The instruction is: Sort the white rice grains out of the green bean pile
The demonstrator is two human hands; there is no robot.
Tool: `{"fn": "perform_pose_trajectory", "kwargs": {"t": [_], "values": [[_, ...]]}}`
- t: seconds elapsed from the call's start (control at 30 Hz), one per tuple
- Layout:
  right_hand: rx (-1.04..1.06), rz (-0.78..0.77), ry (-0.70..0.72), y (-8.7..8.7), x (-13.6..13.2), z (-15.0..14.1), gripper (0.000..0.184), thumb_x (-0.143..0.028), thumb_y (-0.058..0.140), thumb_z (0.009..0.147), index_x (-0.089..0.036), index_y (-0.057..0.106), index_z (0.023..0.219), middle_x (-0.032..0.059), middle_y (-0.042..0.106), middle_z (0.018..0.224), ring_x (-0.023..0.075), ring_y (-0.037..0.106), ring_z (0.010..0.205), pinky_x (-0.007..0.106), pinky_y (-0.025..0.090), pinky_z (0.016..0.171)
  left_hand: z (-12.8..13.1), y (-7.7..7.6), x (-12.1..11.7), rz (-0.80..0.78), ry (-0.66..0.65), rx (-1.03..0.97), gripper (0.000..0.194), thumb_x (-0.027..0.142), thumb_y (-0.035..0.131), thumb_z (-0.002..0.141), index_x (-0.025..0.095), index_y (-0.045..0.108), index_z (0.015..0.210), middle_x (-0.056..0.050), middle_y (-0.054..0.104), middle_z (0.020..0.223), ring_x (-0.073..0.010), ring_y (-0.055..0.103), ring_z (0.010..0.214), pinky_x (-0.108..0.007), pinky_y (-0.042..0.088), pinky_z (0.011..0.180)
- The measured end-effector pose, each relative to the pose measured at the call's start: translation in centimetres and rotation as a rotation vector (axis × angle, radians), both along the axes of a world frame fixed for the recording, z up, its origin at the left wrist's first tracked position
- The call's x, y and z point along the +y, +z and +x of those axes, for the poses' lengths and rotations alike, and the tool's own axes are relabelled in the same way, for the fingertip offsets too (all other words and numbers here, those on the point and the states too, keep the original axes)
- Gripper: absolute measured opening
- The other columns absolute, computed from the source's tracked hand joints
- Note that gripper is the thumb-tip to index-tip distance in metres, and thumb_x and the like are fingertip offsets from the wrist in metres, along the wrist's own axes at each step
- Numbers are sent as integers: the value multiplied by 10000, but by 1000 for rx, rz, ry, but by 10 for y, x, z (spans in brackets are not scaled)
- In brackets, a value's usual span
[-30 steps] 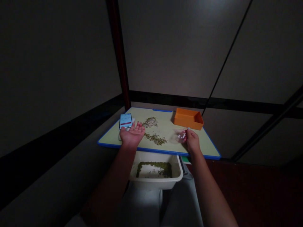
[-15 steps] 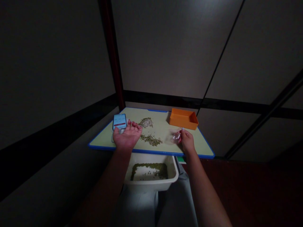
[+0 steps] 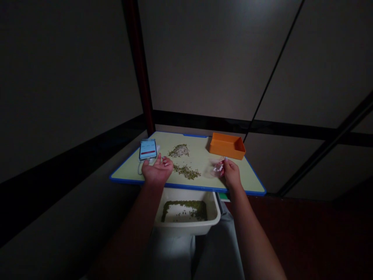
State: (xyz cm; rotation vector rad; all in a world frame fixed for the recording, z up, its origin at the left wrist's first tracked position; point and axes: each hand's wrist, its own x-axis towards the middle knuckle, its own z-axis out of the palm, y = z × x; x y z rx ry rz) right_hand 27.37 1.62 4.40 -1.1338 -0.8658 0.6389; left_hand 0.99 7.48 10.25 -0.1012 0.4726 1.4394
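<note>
My left hand (image 3: 157, 171) is turned palm up over the left side of the small table (image 3: 201, 155), its fingers apart and a little curled, with nothing visible in it. Just beyond it lies a phone (image 3: 148, 149) with a lit screen. My right hand (image 3: 232, 174) grips the side of a small clear container (image 3: 218, 170) with several white bits inside. Between the hands are two heaps of small seed-like pieces: a paler heap (image 3: 180, 150) at the back and a greener scattered heap (image 3: 189, 172) nearer the front edge.
An orange open box (image 3: 227, 147) stands at the back right of the table. Below the front edge, a white basin (image 3: 186, 229) with green pieces in it rests over my lap. A dark wall (image 3: 204, 70) rises close behind the table.
My left hand has drawn slightly back toward me, away from the paler heap, and its fingers have curled more. My right hand still holds the clear container in about the same place.
</note>
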Motion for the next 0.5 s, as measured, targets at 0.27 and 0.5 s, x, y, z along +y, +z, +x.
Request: {"fn": "perform_pose_trajectory", "kwargs": {"t": [0.27, 0.5], "values": [[-65, 14, -17, -1, 3, 2, 432, -588, 576, 741, -169, 578, 638, -61, 443, 457, 84, 359, 427, 229, 281, 443, -5, -5, 0, 142, -53, -17, 446, 470, 515, 789, 195, 499, 1141, -70, 560, 1172, -176, 558, 1009, -430, 501, 841], [-105, 7, -9, -3, 2, 3, 420, -576, 554, 770, -175, 572, 646, -65, 434, 446, 88, 365, 426, 230, 287, 445, -4, -3, -8, 284, -31, -42, 438, 478, 510, 790, 191, 508, 1122, -63, 574, 1134, -163, 566, 969, -410, 508, 812]]}}
